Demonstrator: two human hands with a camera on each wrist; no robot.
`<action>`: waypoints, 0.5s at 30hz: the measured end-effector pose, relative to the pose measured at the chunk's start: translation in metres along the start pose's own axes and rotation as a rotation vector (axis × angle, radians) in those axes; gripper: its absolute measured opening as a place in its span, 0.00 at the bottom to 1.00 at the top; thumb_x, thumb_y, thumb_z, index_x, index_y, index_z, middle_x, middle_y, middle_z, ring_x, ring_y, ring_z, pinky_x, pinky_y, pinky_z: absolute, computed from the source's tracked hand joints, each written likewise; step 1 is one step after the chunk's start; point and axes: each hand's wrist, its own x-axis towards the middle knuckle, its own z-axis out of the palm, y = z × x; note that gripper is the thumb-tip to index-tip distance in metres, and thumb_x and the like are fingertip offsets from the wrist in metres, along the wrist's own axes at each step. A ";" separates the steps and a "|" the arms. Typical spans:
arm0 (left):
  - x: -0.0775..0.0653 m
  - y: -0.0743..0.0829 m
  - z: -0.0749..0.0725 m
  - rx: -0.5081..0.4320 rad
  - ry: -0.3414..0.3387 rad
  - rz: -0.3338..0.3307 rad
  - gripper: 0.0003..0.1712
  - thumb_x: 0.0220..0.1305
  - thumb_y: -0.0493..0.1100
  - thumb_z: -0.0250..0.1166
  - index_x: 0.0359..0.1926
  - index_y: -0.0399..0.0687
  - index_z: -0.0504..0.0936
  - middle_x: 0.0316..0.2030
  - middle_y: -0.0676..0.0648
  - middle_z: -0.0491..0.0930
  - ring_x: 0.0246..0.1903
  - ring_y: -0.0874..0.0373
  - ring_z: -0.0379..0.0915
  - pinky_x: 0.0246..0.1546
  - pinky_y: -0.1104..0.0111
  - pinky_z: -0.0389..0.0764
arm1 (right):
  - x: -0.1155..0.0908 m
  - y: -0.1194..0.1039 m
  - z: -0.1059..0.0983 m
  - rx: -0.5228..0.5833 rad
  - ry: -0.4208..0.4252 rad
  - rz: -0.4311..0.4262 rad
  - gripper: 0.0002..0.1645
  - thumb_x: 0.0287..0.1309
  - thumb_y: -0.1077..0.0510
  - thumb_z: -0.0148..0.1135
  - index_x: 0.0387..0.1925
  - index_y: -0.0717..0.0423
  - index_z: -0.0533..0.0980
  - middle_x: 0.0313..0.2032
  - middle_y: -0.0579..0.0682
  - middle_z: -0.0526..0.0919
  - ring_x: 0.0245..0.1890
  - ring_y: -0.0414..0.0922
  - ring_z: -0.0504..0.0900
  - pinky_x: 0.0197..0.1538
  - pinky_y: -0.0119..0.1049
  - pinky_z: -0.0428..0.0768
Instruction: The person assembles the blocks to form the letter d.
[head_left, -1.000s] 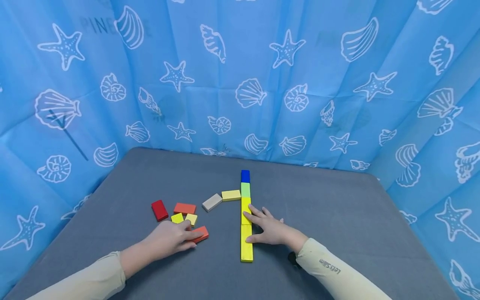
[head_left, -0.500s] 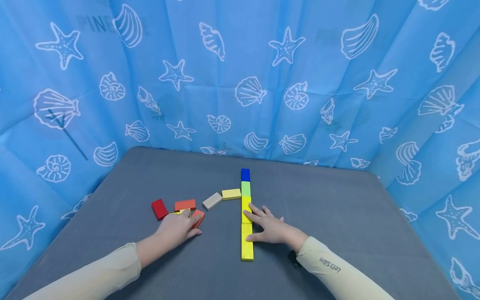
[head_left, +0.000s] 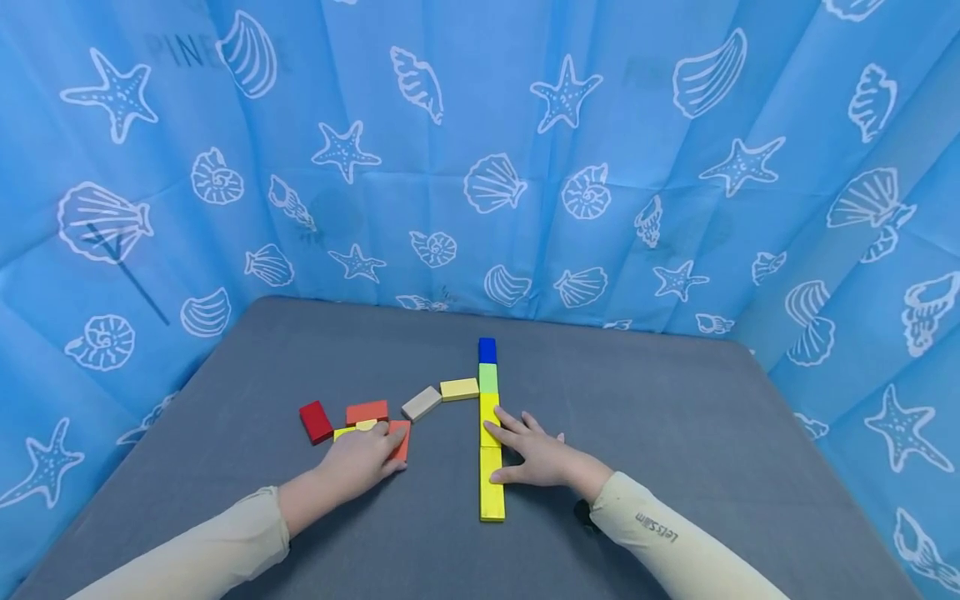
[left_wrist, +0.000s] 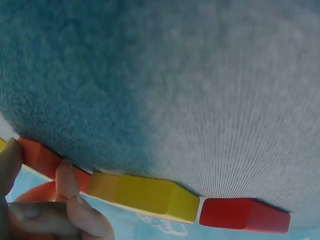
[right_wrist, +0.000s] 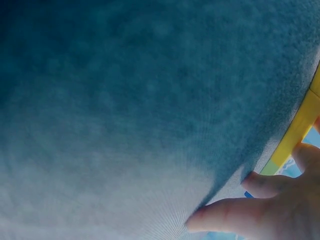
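Note:
My left hand [head_left: 351,467] pinches an orange block [head_left: 400,433] between thumb and fingers on the grey table, beside a small pale yellow block [head_left: 366,424] and a bright yellow block [head_left: 342,432], both partly hidden by the hand. In the left wrist view the thumb and a finger lie along the orange block [left_wrist: 36,156]. My right hand [head_left: 542,457] rests with spread fingers on a straight row: its thumb on the near yellow block [head_left: 492,500], a finger on the far yellow block [head_left: 488,408]. A green block [head_left: 488,378] and a blue block [head_left: 487,350] continue that row.
A second orange block [head_left: 367,412] lies behind the left hand, with a red block [head_left: 316,422] to its left. From the row, a light yellow block [head_left: 459,389] and a beige block [head_left: 422,403] branch leftward. A blue shell-print curtain [head_left: 420,192] surrounds the table.
The left hand has pushed the held orange block away from me and turned it from lying crosswise to lengthwise, next to the small yellow blocks. The right hand has stayed on the row.

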 end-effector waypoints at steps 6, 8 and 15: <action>0.001 -0.003 -0.005 0.023 -0.032 0.010 0.27 0.58 0.48 0.71 0.56 0.40 0.80 0.40 0.40 0.77 0.26 0.53 0.73 0.25 0.61 0.78 | 0.000 0.001 0.001 -0.001 -0.005 -0.009 0.47 0.59 0.38 0.64 0.75 0.41 0.56 0.76 0.45 0.43 0.73 0.63 0.39 0.56 0.80 0.43; 0.002 -0.004 -0.006 0.017 -0.042 0.010 0.27 0.58 0.48 0.71 0.56 0.41 0.80 0.40 0.40 0.77 0.26 0.54 0.73 0.24 0.61 0.77 | -0.001 0.001 0.001 -0.001 -0.005 -0.007 0.47 0.59 0.38 0.64 0.75 0.41 0.56 0.76 0.45 0.43 0.73 0.63 0.39 0.56 0.80 0.43; 0.004 -0.005 -0.004 0.004 -0.054 -0.008 0.28 0.58 0.48 0.71 0.58 0.42 0.80 0.37 0.42 0.75 0.25 0.55 0.70 0.21 0.63 0.71 | 0.000 0.001 0.001 -0.007 -0.007 0.003 0.47 0.59 0.38 0.64 0.75 0.41 0.56 0.76 0.45 0.44 0.73 0.64 0.39 0.56 0.80 0.43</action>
